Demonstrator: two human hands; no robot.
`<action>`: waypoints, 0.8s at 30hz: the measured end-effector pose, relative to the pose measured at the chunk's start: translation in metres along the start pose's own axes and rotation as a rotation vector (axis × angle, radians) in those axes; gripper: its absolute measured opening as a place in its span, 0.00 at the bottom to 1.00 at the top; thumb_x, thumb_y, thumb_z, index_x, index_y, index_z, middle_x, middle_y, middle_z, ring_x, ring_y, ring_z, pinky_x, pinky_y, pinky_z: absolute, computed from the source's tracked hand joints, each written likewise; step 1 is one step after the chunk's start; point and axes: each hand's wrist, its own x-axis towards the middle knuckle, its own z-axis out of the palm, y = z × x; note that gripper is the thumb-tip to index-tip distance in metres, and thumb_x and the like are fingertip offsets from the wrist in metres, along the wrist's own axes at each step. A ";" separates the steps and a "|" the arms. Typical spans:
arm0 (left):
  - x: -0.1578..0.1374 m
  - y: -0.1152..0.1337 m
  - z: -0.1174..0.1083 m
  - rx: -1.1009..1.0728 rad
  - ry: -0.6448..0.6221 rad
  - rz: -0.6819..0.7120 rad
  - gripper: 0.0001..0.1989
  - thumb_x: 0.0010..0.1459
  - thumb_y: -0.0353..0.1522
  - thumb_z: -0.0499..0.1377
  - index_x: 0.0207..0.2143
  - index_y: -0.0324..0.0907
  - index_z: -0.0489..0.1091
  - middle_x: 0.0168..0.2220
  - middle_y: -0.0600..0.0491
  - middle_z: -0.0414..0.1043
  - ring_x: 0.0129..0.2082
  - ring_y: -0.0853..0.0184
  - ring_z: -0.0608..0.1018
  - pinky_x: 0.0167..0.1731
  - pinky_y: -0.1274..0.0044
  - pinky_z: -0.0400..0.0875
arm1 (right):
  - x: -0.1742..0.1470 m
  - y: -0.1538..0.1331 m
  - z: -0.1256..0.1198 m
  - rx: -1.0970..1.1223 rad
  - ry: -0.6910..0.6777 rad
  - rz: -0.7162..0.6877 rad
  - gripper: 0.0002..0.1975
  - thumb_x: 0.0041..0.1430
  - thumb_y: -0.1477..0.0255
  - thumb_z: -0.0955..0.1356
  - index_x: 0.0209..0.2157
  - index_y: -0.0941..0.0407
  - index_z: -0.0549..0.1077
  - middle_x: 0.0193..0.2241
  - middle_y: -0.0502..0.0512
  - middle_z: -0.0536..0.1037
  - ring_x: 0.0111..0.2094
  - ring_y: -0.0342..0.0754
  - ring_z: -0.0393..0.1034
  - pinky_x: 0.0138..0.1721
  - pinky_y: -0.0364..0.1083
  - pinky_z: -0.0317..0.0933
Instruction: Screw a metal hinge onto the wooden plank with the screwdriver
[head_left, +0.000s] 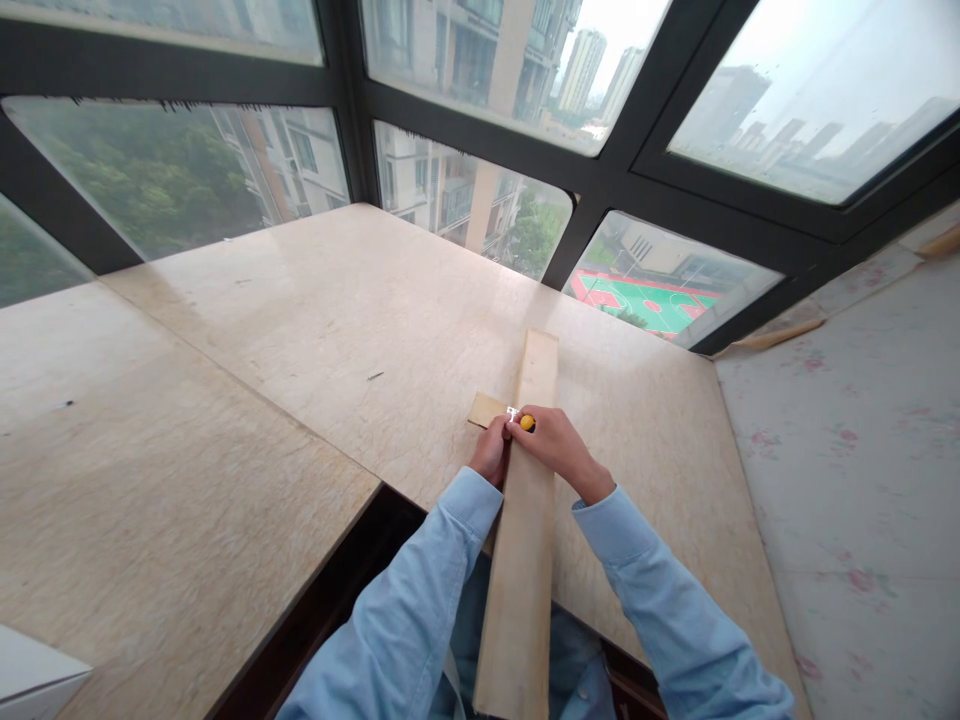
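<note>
A long pale wooden board (517,560) runs away from my body across the counter edge. A short wooden piece (486,409) sticks out to its left. Where the two meet there is a small silvery metal bracket (512,413), too small to make out fully. My left hand (491,452) is closed at the board's left side, fingertips pinching at the bracket. My right hand (559,445) lies over the board, closed around what looks like a yellow-and-black screwdriver (528,422). Only the rounded handle end shows; its shaft is hidden by the fingers.
The beige marble-patterned counter (300,310) has a seam and an open corner at its front. On it lie a dark screw or nail (376,376) and a small dark item (66,404). A white box (37,670) stands front left. Windows (465,190) and a flowered wall (855,450) enclose it.
</note>
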 end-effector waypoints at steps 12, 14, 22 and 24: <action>0.001 0.000 0.004 -0.015 -0.001 0.039 0.08 0.45 0.35 0.63 0.26 0.38 0.74 0.28 0.50 0.77 0.36 0.59 0.78 0.40 0.72 0.69 | 0.001 0.000 0.002 0.021 0.015 -0.055 0.04 0.55 0.74 0.67 0.31 0.56 0.76 0.31 0.54 0.80 0.33 0.48 0.72 0.36 0.43 0.58; 0.000 0.001 0.004 -0.012 -0.012 0.029 0.08 0.46 0.35 0.62 0.25 0.39 0.74 0.28 0.50 0.77 0.37 0.59 0.78 0.40 0.72 0.69 | 0.001 0.001 0.003 0.020 0.021 -0.075 0.05 0.54 0.76 0.67 0.32 0.56 0.75 0.32 0.55 0.80 0.34 0.49 0.72 0.37 0.44 0.59; 0.002 -0.001 0.000 0.009 -0.008 0.023 0.10 0.45 0.36 0.62 0.27 0.38 0.74 0.26 0.51 0.75 0.33 0.63 0.76 0.36 0.75 0.67 | -0.001 -0.001 0.000 -0.016 0.012 -0.029 0.04 0.57 0.72 0.68 0.32 0.55 0.76 0.33 0.55 0.81 0.36 0.49 0.73 0.37 0.44 0.60; 0.003 -0.001 -0.001 0.010 -0.010 0.019 0.09 0.46 0.36 0.63 0.26 0.38 0.73 0.24 0.52 0.73 0.31 0.64 0.75 0.35 0.75 0.67 | -0.002 -0.002 0.000 -0.082 0.014 0.017 0.06 0.59 0.69 0.68 0.30 0.54 0.76 0.32 0.55 0.81 0.34 0.50 0.73 0.35 0.44 0.59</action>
